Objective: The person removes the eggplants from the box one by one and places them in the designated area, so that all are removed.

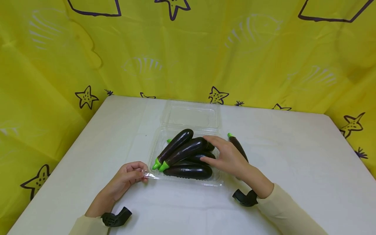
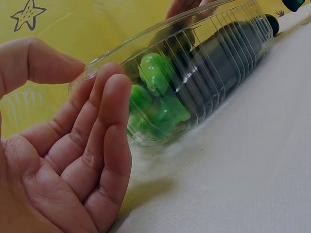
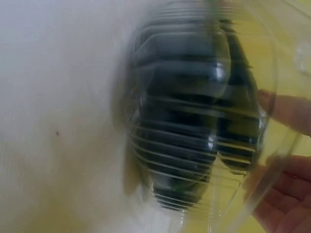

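A clear plastic clamshell box lies with its lid folded back, holding several dark purple eggplants with green stem ends. My left hand pinches the near left corner of its rim between thumb and fingers. In the left wrist view, the thumb and fingertips of the left hand meet at the rim, and green stem ends show through the ribbed wall. My right hand reaches over the box's right side, thumb and fingers spread apart at the eggplants' blunt ends. Motion blurs the right wrist view.
One more eggplant lies on the white tabletop right of the box, partly behind the right hand. The box's lid lies towards the back edge. A yellow patterned cloth hangs behind the table and along its sides.
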{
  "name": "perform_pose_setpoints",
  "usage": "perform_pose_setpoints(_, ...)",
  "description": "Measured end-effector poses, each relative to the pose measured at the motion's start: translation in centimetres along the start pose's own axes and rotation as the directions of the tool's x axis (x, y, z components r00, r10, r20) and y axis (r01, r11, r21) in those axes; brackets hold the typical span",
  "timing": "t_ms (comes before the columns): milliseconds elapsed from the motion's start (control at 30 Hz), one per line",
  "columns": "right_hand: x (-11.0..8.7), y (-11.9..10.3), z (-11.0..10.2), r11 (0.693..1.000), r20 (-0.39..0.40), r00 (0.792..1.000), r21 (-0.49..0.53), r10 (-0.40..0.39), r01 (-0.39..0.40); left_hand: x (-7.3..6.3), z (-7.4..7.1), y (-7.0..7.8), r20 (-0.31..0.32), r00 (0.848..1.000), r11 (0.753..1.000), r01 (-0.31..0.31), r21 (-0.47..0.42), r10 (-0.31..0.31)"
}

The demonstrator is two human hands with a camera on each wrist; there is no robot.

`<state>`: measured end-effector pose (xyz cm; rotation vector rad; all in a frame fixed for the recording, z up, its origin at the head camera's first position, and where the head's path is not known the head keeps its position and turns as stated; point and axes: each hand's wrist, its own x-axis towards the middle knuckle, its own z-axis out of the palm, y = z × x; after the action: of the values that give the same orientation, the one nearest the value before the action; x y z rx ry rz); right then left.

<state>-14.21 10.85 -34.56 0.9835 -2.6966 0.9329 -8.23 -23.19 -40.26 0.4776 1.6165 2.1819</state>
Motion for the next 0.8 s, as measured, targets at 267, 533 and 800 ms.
perform_pose_setpoints(267,0.6,-0.3,0.3,1.000,0.012,1.000,0.007,-0.003,0.003,0.1,0.0,0.0,0.004,1.000,1.000,-0.003,0.001,0.003)
perform_pose_setpoints(533,1.0,-0.6,0.6,0.998,0.016,0.998,-0.026,-0.060,0.060,0.1,0.0,0.1,0.002,1.000,1.000,0.005,0.004,-0.005)
perform_pose_setpoints(800,2.1,-0.5,1.2,0.966,0.032,0.970,-0.092,-0.241,0.243,0.0,0.0,0.0,0.001,1.000,1.000,0.005,-0.005,-0.005)
